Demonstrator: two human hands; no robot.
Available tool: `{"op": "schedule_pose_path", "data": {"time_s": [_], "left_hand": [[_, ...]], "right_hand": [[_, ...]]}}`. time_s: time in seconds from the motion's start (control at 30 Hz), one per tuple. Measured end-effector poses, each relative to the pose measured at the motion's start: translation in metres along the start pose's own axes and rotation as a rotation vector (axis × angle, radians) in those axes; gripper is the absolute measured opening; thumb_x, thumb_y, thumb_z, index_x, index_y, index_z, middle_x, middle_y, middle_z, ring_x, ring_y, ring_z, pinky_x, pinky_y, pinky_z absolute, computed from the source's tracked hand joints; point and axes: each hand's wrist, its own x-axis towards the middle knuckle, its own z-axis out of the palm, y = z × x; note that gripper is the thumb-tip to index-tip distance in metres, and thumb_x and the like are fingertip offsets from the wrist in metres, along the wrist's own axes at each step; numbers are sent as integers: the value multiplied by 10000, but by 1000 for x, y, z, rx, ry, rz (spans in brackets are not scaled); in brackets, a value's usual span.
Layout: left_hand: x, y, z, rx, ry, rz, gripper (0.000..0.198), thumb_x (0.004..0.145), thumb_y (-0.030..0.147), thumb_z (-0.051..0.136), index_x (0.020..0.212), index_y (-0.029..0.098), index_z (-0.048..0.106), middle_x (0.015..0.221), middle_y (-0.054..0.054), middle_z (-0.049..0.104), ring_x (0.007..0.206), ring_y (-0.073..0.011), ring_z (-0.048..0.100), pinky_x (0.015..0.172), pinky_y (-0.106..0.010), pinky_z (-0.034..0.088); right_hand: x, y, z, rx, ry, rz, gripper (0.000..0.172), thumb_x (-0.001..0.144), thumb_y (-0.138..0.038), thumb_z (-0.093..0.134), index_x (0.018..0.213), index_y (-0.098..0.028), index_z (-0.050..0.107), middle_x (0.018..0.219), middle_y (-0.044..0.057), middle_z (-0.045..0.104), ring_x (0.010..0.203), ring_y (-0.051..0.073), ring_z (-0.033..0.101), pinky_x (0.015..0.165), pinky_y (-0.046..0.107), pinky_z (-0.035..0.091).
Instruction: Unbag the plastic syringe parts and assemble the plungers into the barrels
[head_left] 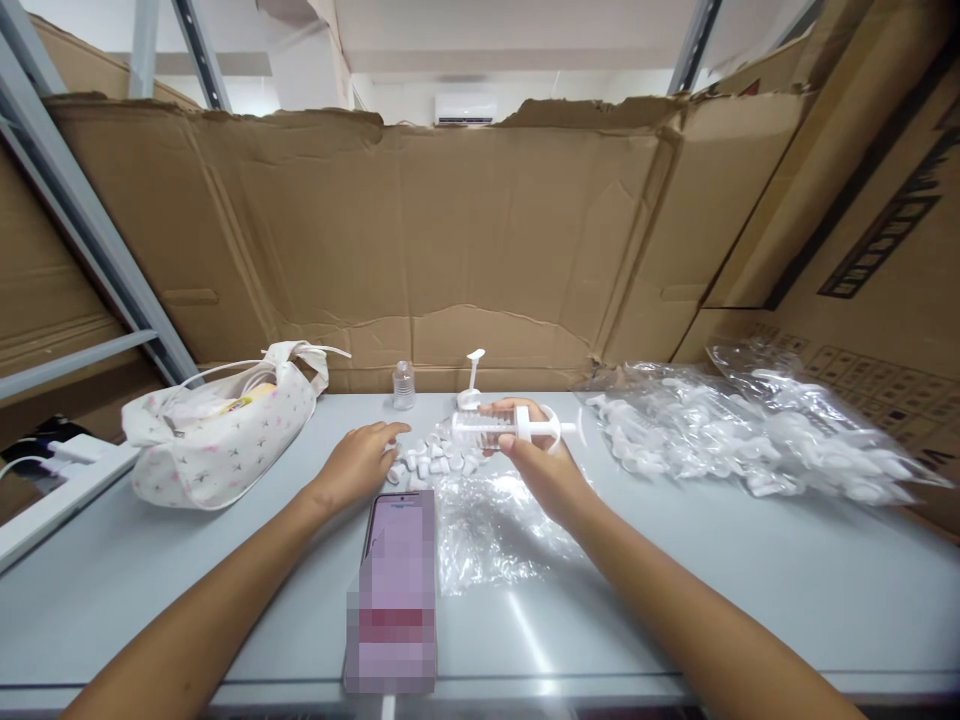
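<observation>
- Clear plastic syringe lies crosswise in the right hand, its barrel pointing toward the left hand and its white ringed plunger end sticking out on the far side of the fingers.
- The right hand is closed around the syringe, thumb beneath and fingers curled over the top, holding it just above the surface.
- The left hand rests palm down with fingers loosely spread and holds nothing; its fingertips reach the edge of a heap of small white caps.
- That heap lies between the two hands, directly under the syringe barrel.
- A crumpled clear plastic sheet spreads out below the right hand and toward the person's body.
- A phone stands propped just beside the left wrist, on its inner side, its screen blurred.
- Beyond the fingertips of the left hand stands a small clear bottle; beyond the right hand, a white pump part stands upright.
- Outward from the right hand, near it, lie clear bags of white plastic parts.
- Outward from the left hand, well apart, sits a white patterned cloth bag.
- Cardboard walls the back behind both hands.
</observation>
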Motion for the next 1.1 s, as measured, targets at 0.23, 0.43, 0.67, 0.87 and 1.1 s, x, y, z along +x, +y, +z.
{"op": "schedule_pose_path", "data": {"time_s": [0.23, 0.43, 0.67, 0.87, 1.1], "left_hand": [[-13, 35, -5, -583, -7, 170, 685, 788, 363, 653, 1392, 298, 337, 1381, -87, 464, 1209, -249, 489, 985, -382, 414], [-24, 54, -6, -650, 23, 156, 396, 840, 345, 599, 1211, 253, 498, 1194, -72, 587, 1021, -226, 584, 890, -353, 463], [-20, 48, -12, -532, 186, 118, 411, 794, 339, 642, 1172, 216, 538, 1173, -74, 613, 1045, -232, 575, 896, -344, 450], [-21, 48, -15, -553, 186, 38, 381, 765, 390, 652, 1087, 197, 590, 1066, -65, 663, 899, -218, 609, 723, -309, 472], [-20, 58, -26, -679, 155, 19, 406, 765, 382, 650, 1121, 215, 546, 1079, -70, 628, 898, -206, 594, 669, -287, 464]], "right_hand": [[-3, 0, 11, 278, -159, 120, 443, 771, -603, 590, 1019, -237, 595, 1051, 70, 595, 868, 207, 587, 773, 374, 485], [-6, 6, 14, 257, -126, 185, 482, 807, -616, 539, 1075, -221, 605, 876, 54, 619, 755, 187, 571, 619, 319, 454], [6, 2, -3, 179, -4, 284, 326, 771, -506, 653, 746, -186, 595, 710, -7, 525, 569, 103, 452, 540, 260, 326], [4, 4, -2, 131, -15, 204, 322, 773, -498, 653, 707, -187, 601, 685, -8, 541, 586, 110, 461, 604, 283, 342], [5, -3, 0, 43, 18, 76, 311, 765, -500, 659, 748, -190, 639, 681, 12, 563, 603, 136, 487, 617, 315, 383]]}}
